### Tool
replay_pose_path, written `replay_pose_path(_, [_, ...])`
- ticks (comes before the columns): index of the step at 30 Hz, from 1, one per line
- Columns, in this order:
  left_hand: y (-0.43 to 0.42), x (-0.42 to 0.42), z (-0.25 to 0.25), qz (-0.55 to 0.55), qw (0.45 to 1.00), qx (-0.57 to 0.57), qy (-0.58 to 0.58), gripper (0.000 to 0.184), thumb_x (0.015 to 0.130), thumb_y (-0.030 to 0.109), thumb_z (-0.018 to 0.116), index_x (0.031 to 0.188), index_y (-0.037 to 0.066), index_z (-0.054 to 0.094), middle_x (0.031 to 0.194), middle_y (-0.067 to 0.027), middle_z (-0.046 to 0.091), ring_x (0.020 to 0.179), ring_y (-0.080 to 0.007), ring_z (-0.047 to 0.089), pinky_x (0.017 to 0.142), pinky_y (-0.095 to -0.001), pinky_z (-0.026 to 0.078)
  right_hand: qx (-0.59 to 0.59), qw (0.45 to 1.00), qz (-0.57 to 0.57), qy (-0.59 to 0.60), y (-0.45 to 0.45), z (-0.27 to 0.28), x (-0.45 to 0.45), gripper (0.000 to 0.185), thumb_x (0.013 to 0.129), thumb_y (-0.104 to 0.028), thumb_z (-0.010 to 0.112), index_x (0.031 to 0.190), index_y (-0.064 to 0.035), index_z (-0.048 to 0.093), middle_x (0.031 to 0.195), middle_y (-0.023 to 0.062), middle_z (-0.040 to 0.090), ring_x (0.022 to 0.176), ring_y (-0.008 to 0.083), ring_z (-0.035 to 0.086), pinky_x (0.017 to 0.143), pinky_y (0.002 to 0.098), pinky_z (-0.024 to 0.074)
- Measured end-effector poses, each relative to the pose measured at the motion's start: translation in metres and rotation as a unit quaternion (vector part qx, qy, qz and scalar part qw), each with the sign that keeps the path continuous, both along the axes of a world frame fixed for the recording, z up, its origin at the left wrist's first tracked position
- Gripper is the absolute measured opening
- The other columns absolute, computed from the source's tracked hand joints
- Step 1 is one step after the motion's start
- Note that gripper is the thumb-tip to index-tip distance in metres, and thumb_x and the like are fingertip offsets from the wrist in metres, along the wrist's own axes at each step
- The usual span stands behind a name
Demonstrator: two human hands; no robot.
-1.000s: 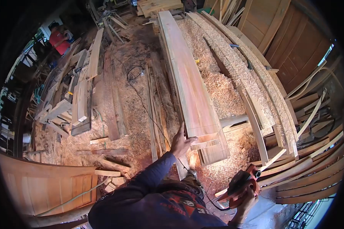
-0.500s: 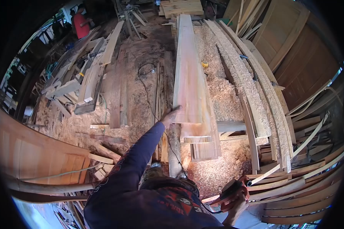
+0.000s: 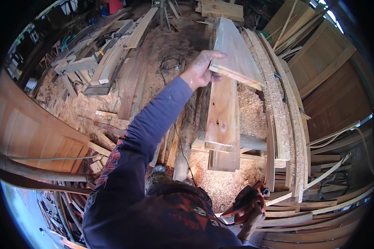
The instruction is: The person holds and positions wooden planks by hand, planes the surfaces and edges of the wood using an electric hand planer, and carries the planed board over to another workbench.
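My left hand (image 3: 202,69) grips the near left corner of a wide plank (image 3: 237,54), its near end raised and tilted. Beneath it lies another plank (image 3: 222,118) with dark knots, on top of further boards that rest on a crossbeam. At the lower right my right hand (image 3: 253,219) holds an orange and black power planer (image 3: 246,204) by its handle, away from the planks. Its cord runs down beside my body.
Long boards covered in shavings (image 3: 278,108) stand to the right, with wooden door panels (image 3: 334,79) behind. On the left are a workbench with boards (image 3: 83,64) and a curved panel (image 3: 33,124). A person in red (image 3: 113,6) is far back. A cord crosses the floor.
My left hand has lifted the top plank's near end, uncovering the knotted plank below. The planer stays in my right hand. The view has swung left.
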State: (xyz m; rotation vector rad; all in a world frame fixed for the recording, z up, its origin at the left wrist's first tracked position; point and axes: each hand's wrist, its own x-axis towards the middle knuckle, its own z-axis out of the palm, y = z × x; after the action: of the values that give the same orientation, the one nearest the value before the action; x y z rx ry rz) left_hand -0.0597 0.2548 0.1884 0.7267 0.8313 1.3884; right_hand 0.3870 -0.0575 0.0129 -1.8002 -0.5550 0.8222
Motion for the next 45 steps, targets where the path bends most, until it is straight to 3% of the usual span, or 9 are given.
replay_pose_path(12, [0.011,-0.031,0.044,-0.022,0.996,0.078,0.048,0.035,0.090,0.028,0.071,0.114,0.004,0.063,0.101,-0.0102,0.068,0.074,-0.0232,0.069,0.078,-0.0498,0.064,-0.029,0.993,0.043,-0.102,-0.020,-0.012,-0.006,0.020,0.092,-0.018,0.061,0.089,-0.0024,0.073,0.067,-0.0008,0.058,0.057,0.0069,0.050,0.050,0.0292,0.0384])
replay_pose_path(20, [-0.048,-0.080,-0.088,-0.059,0.994,-0.030,0.091,0.048,0.093,0.024,0.069,0.125,-0.010,0.057,0.122,-0.0262,0.067,0.110,-0.0344,0.071,0.091,-0.0505,0.063,-0.056,0.995,0.074,-0.035,-0.035,-0.002,-0.011,0.015,0.088,-0.014,0.063,0.095,-0.0039,0.072,0.071,-0.0019,0.058,0.060,0.0061,0.051,0.051,0.0256,0.0383])
replay_pose_path(28, [-0.180,-0.054,-0.294,-0.117,0.976,-0.174,-0.057,0.030,0.089,0.011,0.073,0.116,-0.001,0.067,0.113,-0.0102,0.071,0.110,-0.0249,0.069,0.098,-0.0512,0.058,-0.072,0.997,0.034,-0.002,-0.017,-0.002,-0.011,0.018,0.086,-0.012,0.062,0.100,-0.0041,0.070,0.068,-0.0037,0.054,0.057,0.0070,0.048,0.050,0.0257,0.0373])
replay_pose_path(32, [-0.204,-0.031,-0.276,-0.149,0.960,-0.235,-0.027,0.030,0.089,0.007,0.071,0.117,-0.001,0.066,0.111,-0.0095,0.071,0.105,-0.0234,0.070,0.096,-0.0465,0.057,-0.050,0.995,0.089,-0.019,-0.009,-0.002,-0.016,0.022,0.089,-0.017,0.060,0.103,-0.0045,0.070,0.071,-0.0032,0.055,0.058,0.0077,0.049,0.051,0.0257,0.0382])
replay_pose_path(34, [-0.202,-0.012,-0.270,-0.130,0.952,-0.266,0.082,0.036,0.094,0.030,0.070,0.113,-0.001,0.068,0.107,-0.0095,0.070,0.109,-0.0212,0.067,0.097,-0.0442,0.056,-0.040,0.998,0.033,0.022,-0.003,-0.012,-0.016,0.014,0.085,-0.014,0.062,0.084,-0.0042,0.071,0.071,-0.0016,0.058,0.057,0.0070,0.047,0.051,0.0280,0.0367])
replay_pose_path(36, [-0.197,0.017,-0.261,-0.036,0.953,-0.012,0.300,0.044,0.095,0.044,0.070,0.109,0.002,0.069,0.103,-0.0054,0.069,0.098,-0.0149,0.065,0.092,-0.0342,0.052,-0.026,0.999,0.029,0.028,0.006,-0.003,-0.027,0.012,0.085,-0.013,0.062,0.085,-0.0042,0.070,0.072,-0.0017,0.058,0.057,0.0067,0.047,0.051,0.0276,0.0364])
replay_pose_path(41, [-0.192,0.047,-0.304,0.070,0.947,-0.146,0.276,0.058,0.094,0.057,0.067,0.105,0.001,0.070,0.091,-0.0013,0.066,0.085,-0.0115,0.056,0.077,-0.0342,0.048,0.052,0.968,0.157,-0.191,-0.004,-0.060,0.004,0.012,0.084,-0.010,0.065,0.094,-0.0050,0.069,0.074,-0.0023,0.055,0.059,0.0060,0.046,0.051,0.0254,0.0356])
replay_pose_path(43, [-0.189,0.053,-0.308,0.100,0.936,-0.125,0.313,0.056,0.095,0.057,0.066,0.098,0.001,0.071,0.080,-0.0025,0.064,0.079,-0.0107,0.058,0.072,-0.0346,0.048,-0.035,0.996,0.064,0.049,-0.004,-0.065,0.001,0.022,0.082,-0.010,0.067,0.104,-0.0070,0.068,0.076,-0.0023,0.054,0.059,0.0076,0.049,0.051,0.0254,0.0378])
replay_pose_path(45, [-0.184,0.057,-0.299,0.089,0.943,-0.122,0.295,0.055,0.095,0.055,0.066,0.097,0.000,0.071,0.080,-0.0028,0.065,0.079,-0.0109,0.058,0.071,-0.0347,0.048,-0.009,0.998,0.060,0.028,0.000,-0.048,-0.010,0.022,0.082,-0.010,0.067,0.104,-0.0065,0.067,0.076,-0.0021,0.054,0.059,0.0080,0.049,0.051,0.0253,0.0383])
